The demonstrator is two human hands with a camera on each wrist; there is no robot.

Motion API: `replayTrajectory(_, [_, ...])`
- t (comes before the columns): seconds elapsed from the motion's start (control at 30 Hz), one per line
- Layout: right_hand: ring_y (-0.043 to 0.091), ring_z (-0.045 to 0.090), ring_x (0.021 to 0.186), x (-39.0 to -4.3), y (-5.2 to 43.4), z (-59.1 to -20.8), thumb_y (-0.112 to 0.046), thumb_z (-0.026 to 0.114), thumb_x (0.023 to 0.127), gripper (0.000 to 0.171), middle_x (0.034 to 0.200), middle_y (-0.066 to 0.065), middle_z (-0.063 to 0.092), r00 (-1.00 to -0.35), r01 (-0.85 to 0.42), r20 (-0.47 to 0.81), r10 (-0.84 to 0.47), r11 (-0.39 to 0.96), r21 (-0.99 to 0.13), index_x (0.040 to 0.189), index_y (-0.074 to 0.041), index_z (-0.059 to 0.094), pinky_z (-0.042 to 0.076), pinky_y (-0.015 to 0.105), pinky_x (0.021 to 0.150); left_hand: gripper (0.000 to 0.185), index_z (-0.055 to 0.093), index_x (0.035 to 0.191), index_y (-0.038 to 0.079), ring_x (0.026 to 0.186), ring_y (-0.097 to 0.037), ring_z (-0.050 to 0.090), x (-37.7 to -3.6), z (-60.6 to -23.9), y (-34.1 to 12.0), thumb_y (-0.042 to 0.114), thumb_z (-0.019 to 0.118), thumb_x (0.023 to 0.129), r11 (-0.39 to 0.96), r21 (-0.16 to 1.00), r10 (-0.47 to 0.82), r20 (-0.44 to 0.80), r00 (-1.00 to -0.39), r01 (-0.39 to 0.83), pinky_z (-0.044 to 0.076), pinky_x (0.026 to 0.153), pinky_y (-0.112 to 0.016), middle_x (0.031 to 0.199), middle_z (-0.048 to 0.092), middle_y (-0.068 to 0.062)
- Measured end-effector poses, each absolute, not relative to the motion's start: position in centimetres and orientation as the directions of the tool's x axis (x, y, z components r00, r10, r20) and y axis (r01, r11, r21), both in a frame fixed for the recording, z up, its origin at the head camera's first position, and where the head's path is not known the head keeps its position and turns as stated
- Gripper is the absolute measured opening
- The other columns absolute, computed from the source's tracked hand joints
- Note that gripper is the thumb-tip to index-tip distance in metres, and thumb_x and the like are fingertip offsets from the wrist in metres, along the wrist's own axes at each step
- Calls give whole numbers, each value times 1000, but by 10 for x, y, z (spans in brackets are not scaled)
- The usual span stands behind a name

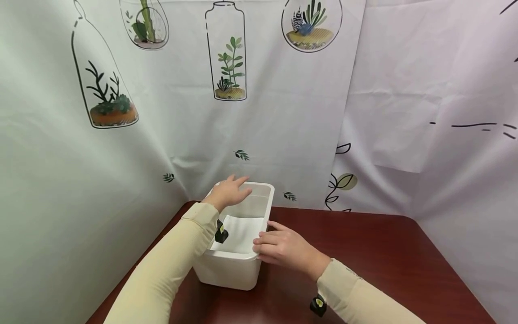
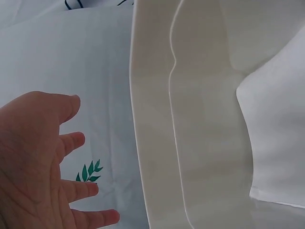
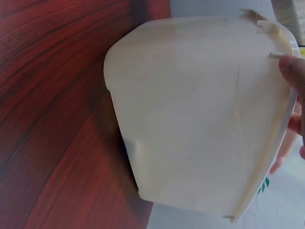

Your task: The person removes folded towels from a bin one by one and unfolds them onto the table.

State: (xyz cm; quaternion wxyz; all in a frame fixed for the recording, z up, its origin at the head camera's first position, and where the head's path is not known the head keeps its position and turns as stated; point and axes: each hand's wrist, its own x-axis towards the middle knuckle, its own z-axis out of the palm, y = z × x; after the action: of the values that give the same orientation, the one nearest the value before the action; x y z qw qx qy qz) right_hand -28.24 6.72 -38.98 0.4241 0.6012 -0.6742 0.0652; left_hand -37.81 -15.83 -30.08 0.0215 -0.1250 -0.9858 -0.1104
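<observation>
A white plastic bin [image 1: 228, 273] stands on the table, with a flat white sheet [image 1: 241, 230], cloth or paper, lying inside. My left hand [image 1: 228, 193] is over the bin's far left side, its fingers straight and spread. In the left wrist view that hand [image 2: 33, 162] holds nothing and appears apart from the bin's wall [image 2: 155, 119]. At the near right rim, my right hand [image 1: 288, 247] grips the bin, fingers over the edge. The right wrist view shows its thumb [image 3: 291, 71] against the outside of the rim.
The dark red wooden table [image 1: 344, 252] extends to the right of the bin. White curtains [image 1: 283, 130] printed with plants hang behind the table and along both sides. A small black device [image 1: 318, 305] is at the right wrist, another [image 1: 221, 232] at the left.
</observation>
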Motion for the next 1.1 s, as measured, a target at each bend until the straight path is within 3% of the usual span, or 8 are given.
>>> replayTrajectory(0.27, [11,73,101,-276,81,-389,-23,89,78,27,107,-3,76,90,-868,649,-755,260,423,102,-17,76,51,48,100,61,38,157,21,139,-47,42,-384,-307,-150,49,45,104,941,180,286,27,-958,286,36,112,-59,162,25,-25])
replayTrajectory(0.6, [13,71,107,-265,104,-392,-22,81,87,22,111,0,75,146,-879,655,-741,206,429,107,-14,76,52,51,98,54,55,146,20,136,-35,49,-392,-324,-137,50,48,102,952,97,296,-26,-955,292,40,110,-52,151,49,-16])
replayTrajectory(0.77, [15,71,108,-263,114,-391,-23,77,92,21,113,1,75,176,-878,657,-733,184,441,111,-13,76,52,53,97,49,60,138,20,124,-26,59,-396,-330,-136,50,52,101,947,71,316,-27,-948,313,46,103,-47,137,63,-4])
replayTrajectory(0.93, [17,71,107,-259,122,-394,-23,72,96,20,113,2,74,183,-883,662,-726,175,436,111,-12,76,52,54,96,42,65,129,20,109,-21,63,-397,-339,-134,47,54,99,942,74,329,-21,-944,327,49,96,-43,123,69,0])
replayTrajectory(1.1, [16,71,108,-255,130,-398,-24,68,98,20,114,2,75,179,-885,677,-714,184,428,112,-12,76,52,54,95,34,66,121,12,86,-21,63,-397,-350,-133,36,59,98,933,198,327,-111,-939,301,55,72,-39,106,66,-3])
